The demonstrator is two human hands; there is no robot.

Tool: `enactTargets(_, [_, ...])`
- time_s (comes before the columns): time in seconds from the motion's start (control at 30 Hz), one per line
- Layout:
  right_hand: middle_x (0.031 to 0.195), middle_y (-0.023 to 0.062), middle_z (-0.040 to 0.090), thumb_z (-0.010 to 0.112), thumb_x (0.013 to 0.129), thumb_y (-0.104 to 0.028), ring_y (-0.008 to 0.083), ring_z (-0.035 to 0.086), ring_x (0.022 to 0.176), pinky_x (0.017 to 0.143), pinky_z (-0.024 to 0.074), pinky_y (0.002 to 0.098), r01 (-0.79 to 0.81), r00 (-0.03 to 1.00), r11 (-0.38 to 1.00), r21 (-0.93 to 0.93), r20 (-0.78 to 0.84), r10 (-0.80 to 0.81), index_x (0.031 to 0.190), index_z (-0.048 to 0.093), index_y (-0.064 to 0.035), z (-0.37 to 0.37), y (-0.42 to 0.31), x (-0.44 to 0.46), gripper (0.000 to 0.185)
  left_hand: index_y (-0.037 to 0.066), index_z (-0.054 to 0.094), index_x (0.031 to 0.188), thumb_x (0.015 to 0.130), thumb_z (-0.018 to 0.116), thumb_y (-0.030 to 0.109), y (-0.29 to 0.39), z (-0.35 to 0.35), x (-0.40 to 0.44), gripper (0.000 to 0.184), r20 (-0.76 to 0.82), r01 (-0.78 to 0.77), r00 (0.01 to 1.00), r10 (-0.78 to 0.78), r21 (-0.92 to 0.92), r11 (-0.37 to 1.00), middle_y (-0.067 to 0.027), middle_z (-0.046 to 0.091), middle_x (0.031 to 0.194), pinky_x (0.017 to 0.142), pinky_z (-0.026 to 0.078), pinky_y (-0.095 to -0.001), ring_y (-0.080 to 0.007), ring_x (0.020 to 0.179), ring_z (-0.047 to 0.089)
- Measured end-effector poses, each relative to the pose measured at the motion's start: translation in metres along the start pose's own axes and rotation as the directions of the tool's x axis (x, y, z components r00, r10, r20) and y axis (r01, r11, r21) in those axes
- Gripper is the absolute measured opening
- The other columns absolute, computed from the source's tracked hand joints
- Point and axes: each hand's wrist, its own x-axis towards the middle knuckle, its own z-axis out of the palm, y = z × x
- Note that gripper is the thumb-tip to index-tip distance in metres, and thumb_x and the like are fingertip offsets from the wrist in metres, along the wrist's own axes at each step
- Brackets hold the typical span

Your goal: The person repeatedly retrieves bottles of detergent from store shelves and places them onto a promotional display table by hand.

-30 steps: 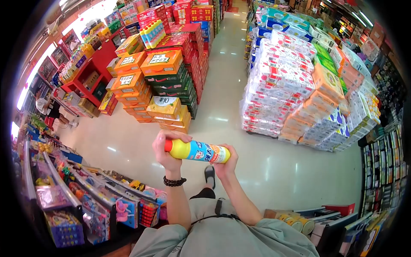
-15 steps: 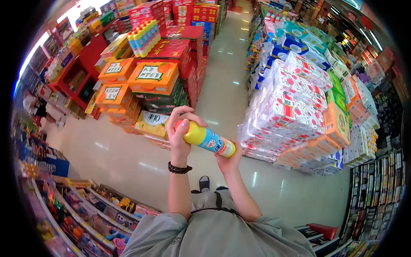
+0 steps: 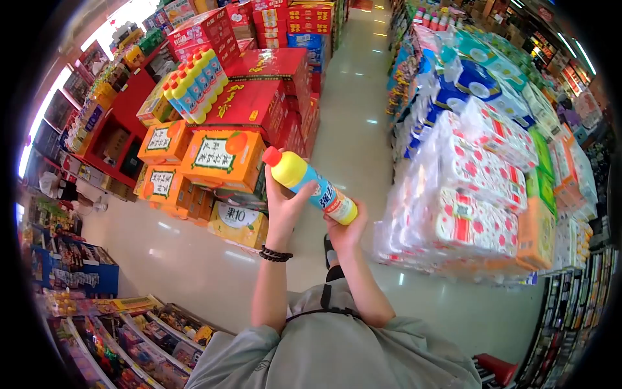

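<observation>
1. The bottle (image 3: 315, 188) is bright yellow, with a red cap (image 3: 271, 156) and a light-blue label bearing dark lettering and an orange-red patch.
2. Left of the bottle, orange cartons (image 3: 223, 159) show white panels with black characters.
3. Up and left of the bottle, a bottle row (image 3: 194, 84) repeats yellow, blue and red; the red cartons (image 3: 254, 104) beside it carry gold writing.
4. Below-left of the bottle, a yellow carton (image 3: 238, 223) has dark lettering on white, and a bracelet (image 3: 276, 255) is dark brown.
5. Right of the bottle, white packs (image 3: 479, 223) are patterned with red.
6. Below the bottle, a shirt (image 3: 330, 356) is plain grey-green.
</observation>
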Motion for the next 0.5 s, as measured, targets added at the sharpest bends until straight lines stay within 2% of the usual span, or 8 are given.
enactTargets(0.03, [0.093,0.0093,0.068,0.048,0.092,-0.031,0.0227,0.066,0.079,0.062,0.0526,0.0347,-0.013,1.0,1.0,0.003,-0.009,0.013,0.099,0.059,-0.0074,0.012,-0.003,0.022,0.027,0.005,0.036,0.132,0.082,0.072,0.002,-0.009,0.004,0.024,0.062,-0.062,0.023,0.998,-0.025,-0.042,0.999,-0.0089,0.061,0.105,0.084,0.052,-0.0331,-0.0171,0.096,0.062])
enactTargets(0.1, [0.095,0.0095,0.068,0.047,0.094,-0.031,0.0236,0.066,0.08,0.064,0.0542,0.0352,-0.032,0.999,0.999,0.009,-0.036,0.032,0.101,0.059,-0.0071,0.038,-0.009,0.061,0.028,0.004,0.039,0.127,0.082,0.072,0.002,-0.018,0.009,0.066,0.055,-0.08,0.109,0.991,-0.107,0.024,0.994,-0.0071,0.062,0.1,0.08,0.053,-0.0311,-0.0157,0.091,0.063])
enactTargets(0.13, [0.096,0.0094,0.068,0.047,0.095,-0.032,0.0237,0.067,0.081,0.066,0.055,0.0364,-0.031,1.0,0.999,-0.009,0.001,0.031,0.102,0.059,-0.0071,0.05,-0.014,0.08,0.028,0.004,0.041,0.124,0.083,0.072,0.002,-0.023,0.011,0.087,0.052,-0.09,0.153,0.985,-0.148,0.052,0.987,-0.0061,0.062,0.097,0.078,0.053,-0.0301,-0.015,0.089,0.064])
enactTargets(0.27, [0.101,0.0093,0.067,0.047,0.099,-0.032,0.0232,0.066,0.09,0.077,0.0565,0.0408,-0.035,0.989,0.993,-0.114,0.142,0.051,0.105,0.058,-0.0066,0.09,-0.034,0.166,0.029,0.001,0.048,0.113,0.08,0.076,0.003,-0.042,0.012,0.171,0.043,-0.109,0.186,0.978,-0.178,0.065,0.98,-0.0077,0.065,0.096,0.075,0.053,-0.029,-0.0141,0.084,0.065])
enactTargets(0.3, [0.103,0.0095,0.066,0.047,0.1,-0.032,0.0228,0.066,0.094,0.081,0.0564,0.0419,-0.037,0.983,0.988,-0.148,0.174,0.062,0.106,0.058,-0.0063,0.095,-0.037,0.178,0.029,0.0,0.049,0.114,0.078,0.078,0.003,-0.044,0.01,0.184,0.046,-0.117,0.188,0.977,-0.176,0.103,0.977,-0.0086,0.066,0.099,0.076,0.053,-0.0288,-0.0145,0.085,0.066])
enactTargets(0.4, [0.107,0.0082,0.065,0.048,0.1,-0.03,0.0194,0.063,0.102,0.087,0.0534,0.039,-0.039,0.96,0.979,-0.2,0.264,0.092,0.107,0.058,-0.0062,0.108,-0.038,0.217,0.027,0.0,0.051,0.114,0.079,0.076,0.001,-0.042,0.001,0.219,0.043,-0.144,0.228,0.968,-0.205,0.165,0.96,-0.0065,0.065,0.102,0.076,0.054,-0.0282,-0.0136,0.087,0.065])
enactTargets(0.5, [0.111,0.0063,0.063,0.051,0.1,-0.026,0.0169,0.06,0.108,0.095,0.0479,0.0343,0.061,0.952,0.831,-0.553,0.284,0.119,0.118,0.058,-0.0054,0.116,-0.035,0.271,0.028,0.0,0.05,0.118,0.076,0.078,0.0,-0.047,-0.005,0.257,0.05,-0.212,0.127,0.972,-0.1,0.114,0.985,-0.0071,0.066,0.103,0.078,0.055,-0.0295,-0.0152,0.09,0.066])
